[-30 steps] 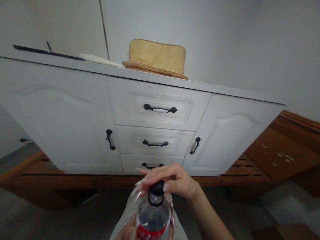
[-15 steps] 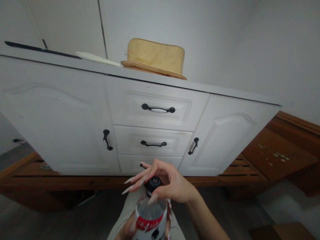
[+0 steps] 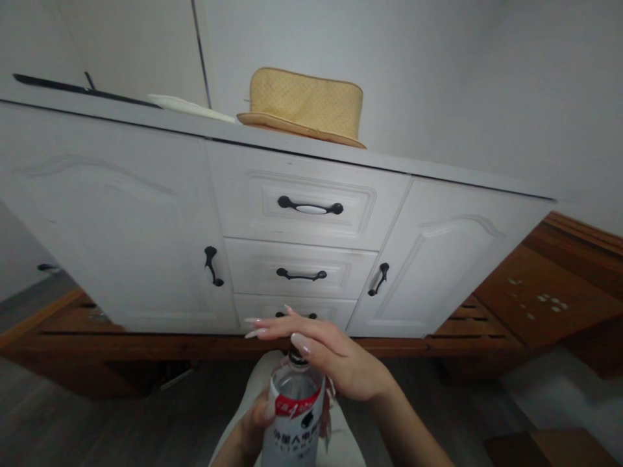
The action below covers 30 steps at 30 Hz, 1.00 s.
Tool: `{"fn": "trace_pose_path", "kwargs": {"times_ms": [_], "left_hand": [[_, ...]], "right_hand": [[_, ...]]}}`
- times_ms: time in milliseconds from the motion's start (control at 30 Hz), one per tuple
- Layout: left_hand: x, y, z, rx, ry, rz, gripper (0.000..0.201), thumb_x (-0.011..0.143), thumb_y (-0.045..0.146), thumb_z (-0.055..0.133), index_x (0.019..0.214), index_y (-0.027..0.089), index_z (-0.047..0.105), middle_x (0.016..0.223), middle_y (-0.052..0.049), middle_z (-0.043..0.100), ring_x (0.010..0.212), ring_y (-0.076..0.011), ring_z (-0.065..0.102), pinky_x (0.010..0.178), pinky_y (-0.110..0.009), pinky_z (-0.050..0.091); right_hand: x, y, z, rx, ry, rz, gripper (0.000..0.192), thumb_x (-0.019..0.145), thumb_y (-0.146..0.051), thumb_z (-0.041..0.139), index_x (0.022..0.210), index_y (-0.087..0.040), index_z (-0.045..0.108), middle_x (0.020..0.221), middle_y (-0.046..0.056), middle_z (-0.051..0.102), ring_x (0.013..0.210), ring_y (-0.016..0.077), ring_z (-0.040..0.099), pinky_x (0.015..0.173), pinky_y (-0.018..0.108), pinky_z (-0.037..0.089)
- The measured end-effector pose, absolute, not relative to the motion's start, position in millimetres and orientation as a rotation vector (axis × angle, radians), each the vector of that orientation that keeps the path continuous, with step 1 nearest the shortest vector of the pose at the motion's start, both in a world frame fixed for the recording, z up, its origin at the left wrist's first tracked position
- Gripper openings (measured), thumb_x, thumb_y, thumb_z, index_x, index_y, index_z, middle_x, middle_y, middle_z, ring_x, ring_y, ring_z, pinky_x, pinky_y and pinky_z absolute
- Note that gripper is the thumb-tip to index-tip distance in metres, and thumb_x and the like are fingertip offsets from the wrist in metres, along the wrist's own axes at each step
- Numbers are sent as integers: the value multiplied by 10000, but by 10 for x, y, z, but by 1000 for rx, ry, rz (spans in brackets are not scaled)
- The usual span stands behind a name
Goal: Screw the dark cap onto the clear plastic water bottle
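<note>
- The left hand (image 3: 253, 428) is wrapped around the lower body of a clear plastic bottle (image 3: 294, 418) with a red and white label, held upright at the near centre.
- The right hand (image 3: 331, 357) lies over the bottle's black cap (image 3: 294, 356), thumb pressed beside it, long-nailed fingers (image 3: 272, 324) stretched out flat to the left.
- Beyond the hands stands a white cabinet (image 3: 121, 220) with three stacked drawers (image 3: 302, 272) and dark handles; the fingers overlap the lowest drawer.
- A yellow hat (image 3: 304, 107) sits on the cabinet top, far centre.
- A brown wooden platform (image 3: 549, 292) runs under the cabinet and out to the right.
</note>
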<state>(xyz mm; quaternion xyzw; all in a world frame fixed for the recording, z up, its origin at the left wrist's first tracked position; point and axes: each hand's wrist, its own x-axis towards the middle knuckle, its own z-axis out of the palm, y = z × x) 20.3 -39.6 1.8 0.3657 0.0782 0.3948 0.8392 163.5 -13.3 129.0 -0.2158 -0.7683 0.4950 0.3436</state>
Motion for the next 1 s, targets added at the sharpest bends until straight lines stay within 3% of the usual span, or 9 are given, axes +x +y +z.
{"fn": "trace_pose_path", "kwargs": {"times_ms": [167,300,367,467,533,667,800,933,1000], "left_hand": [[178,-358,131,745,104,784,786,586,691,756,1078,81,718,816,-110,730,677,-170,656,641,-259,517],[188,-347,60,719,109,752,773,605,698,745,1096,102,714,857,-110,736,717,-181,675,663,-263,536],[193,-340,21,724,91,717,721,631,667,739,1092,113,718,865,-116,748,734,-189,686,701,-279,548],[192,-320,24,720,104,730,667,651,619,737,1064,95,736,872,-110,767,758,-183,703,717,-261,556],[185,-302,60,748,114,752,662,646,619,742,1031,81,752,851,-98,771,752,-179,713,694,-246,559],[135,-279,116,747,206,809,582,669,589,760,1002,112,757,873,-97,767,777,-204,714,733,-292,567],[72,-279,138,643,237,883,530,689,511,776,1071,147,724,909,-111,756,798,-236,713,728,-338,574],[77,-276,212,615,114,808,480,708,511,747,929,85,729,832,-104,702,773,-187,678,730,-278,549],[86,-281,214,572,79,788,487,717,515,739,955,90,732,821,-90,706,776,-171,683,742,-255,549]], "right_hand": [[1768,23,1221,-472,-1937,1453,408,1011,-362,417,1356,-224,587,1410,87,636,1351,178,552,1270,470,173],[1733,122,1138,-557,-1831,1377,239,805,-344,765,989,-203,705,1157,84,778,1295,224,606,1253,532,194],[1666,122,1130,-603,-1773,1428,255,763,-335,803,899,-200,635,1216,111,752,1267,239,625,1188,540,329],[1559,80,1155,-622,-1749,1493,333,818,-348,750,1085,-209,608,1415,130,628,1302,220,595,1132,478,421],[1515,43,1174,-638,-1779,1403,404,854,-365,709,1220,-221,619,1408,101,636,1306,200,584,1151,430,403],[1551,-19,1167,-744,-1833,1280,368,969,-432,516,1234,-235,678,1325,65,694,1274,189,598,1153,400,398],[1712,-19,1117,-760,-1855,1378,454,1000,-432,440,1423,-281,510,1503,42,553,1401,173,491,1239,437,286],[1812,106,1084,-774,-1926,1268,381,980,-426,489,1311,-296,626,1409,27,636,1355,199,548,1283,539,86],[1823,208,1078,-750,-1916,1231,321,948,-418,558,1201,-287,706,1302,39,712,1294,216,601,1278,550,85]]}}
